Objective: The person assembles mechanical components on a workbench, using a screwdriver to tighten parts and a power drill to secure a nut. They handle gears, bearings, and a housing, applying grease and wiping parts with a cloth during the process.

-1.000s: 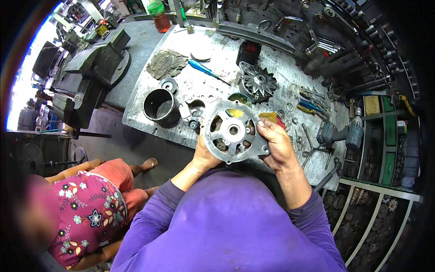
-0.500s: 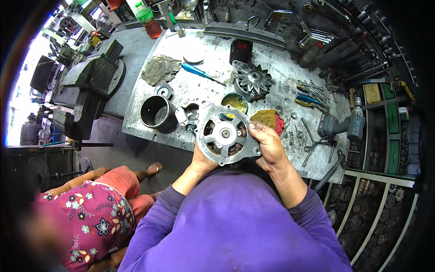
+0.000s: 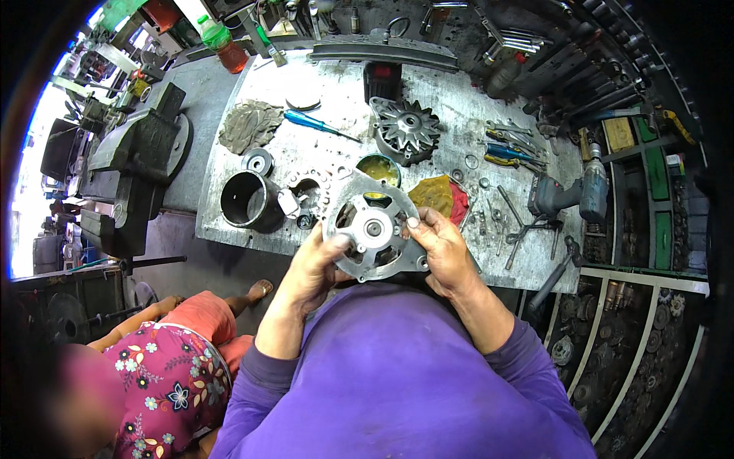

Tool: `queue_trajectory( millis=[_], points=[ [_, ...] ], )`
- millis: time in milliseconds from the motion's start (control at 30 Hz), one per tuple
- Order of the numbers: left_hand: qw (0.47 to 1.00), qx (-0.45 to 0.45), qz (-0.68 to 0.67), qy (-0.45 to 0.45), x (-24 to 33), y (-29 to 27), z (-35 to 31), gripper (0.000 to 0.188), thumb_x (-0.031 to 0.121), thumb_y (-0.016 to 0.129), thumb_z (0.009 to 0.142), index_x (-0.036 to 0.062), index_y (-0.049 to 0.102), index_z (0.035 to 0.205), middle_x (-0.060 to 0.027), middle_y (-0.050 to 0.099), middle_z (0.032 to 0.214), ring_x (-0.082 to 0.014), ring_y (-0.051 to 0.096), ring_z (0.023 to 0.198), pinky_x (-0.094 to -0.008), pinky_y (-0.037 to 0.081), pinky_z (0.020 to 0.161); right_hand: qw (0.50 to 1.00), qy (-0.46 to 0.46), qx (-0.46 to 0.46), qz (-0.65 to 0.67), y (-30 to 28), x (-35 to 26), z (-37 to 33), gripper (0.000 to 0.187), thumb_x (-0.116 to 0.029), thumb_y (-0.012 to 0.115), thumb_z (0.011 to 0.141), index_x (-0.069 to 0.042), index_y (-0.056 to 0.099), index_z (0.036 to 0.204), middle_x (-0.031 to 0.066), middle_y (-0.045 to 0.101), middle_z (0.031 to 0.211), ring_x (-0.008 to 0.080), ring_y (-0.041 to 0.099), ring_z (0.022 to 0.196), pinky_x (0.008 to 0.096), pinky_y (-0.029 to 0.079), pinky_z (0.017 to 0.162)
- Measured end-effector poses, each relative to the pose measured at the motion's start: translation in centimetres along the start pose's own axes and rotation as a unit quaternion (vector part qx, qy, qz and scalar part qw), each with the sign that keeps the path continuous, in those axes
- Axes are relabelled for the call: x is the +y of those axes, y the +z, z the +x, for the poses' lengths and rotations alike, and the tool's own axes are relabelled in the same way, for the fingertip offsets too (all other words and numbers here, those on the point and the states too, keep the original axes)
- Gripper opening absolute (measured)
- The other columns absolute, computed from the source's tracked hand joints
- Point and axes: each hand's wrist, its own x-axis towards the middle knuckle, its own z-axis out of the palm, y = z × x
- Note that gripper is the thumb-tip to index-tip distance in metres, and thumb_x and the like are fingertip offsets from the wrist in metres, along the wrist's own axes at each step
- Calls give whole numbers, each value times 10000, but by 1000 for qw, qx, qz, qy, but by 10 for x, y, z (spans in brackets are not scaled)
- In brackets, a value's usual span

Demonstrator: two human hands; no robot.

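Between my two hands I hold a round metal alternator end housing [image 3: 358, 222], with spoke-like openings and a bearing at its centre. My left hand [image 3: 310, 264] grips its left rim, the thumb lying over the face. Its right edge is in my right hand [image 3: 445, 249], thumb on top; the fingers behind are partly hidden. Just beyond it on the bench stand a tin of yellowish grease [image 3: 380, 170] and an alternator rotor with claw-like poles [image 3: 411, 122]. A black metal cylinder [image 3: 248, 200] stands left of the housing, near a small pulley-like disc [image 3: 258, 161].
The metal-topped bench [image 3: 329, 84] also carries a blue screwdriver [image 3: 317, 122], a grey rag [image 3: 251, 126], yellow and red cloths [image 3: 432, 197], pliers [image 3: 512, 157] and a cordless drill [image 3: 569, 190]. A vise [image 3: 138, 138] is at left. Another person [image 3: 172, 367] is at lower left.
My left hand has shifted up, bringing its thumb onto the front of the housing. The housing has turned a little in my hands. My view has shifted slightly, moving the bench leftward.
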Motion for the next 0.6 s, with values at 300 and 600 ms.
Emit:
queue_trajectory(
  millis=[300,600],
  points=[
    [991,71,104,49,-9,2,4,717,357,758,972,-2,471,1522,-132,648,1362,-233,643,1217,-392,530,1024,991,23,-128,-12,6,2,4,591,-245,690,1046,18,470,1527,132,646,1370,179,626,1221,332,507,1054],
    [994,56,81,42,-8,4,1,725,390,676,1024,21,401,1584,-155,621,1427,-276,657,1254,-460,588,1000,992,-33,-121,1,15,11,6,729,-309,837,946,26,497,1497,117,658,1360,180,620,1233,352,504,1075]
  ],
)
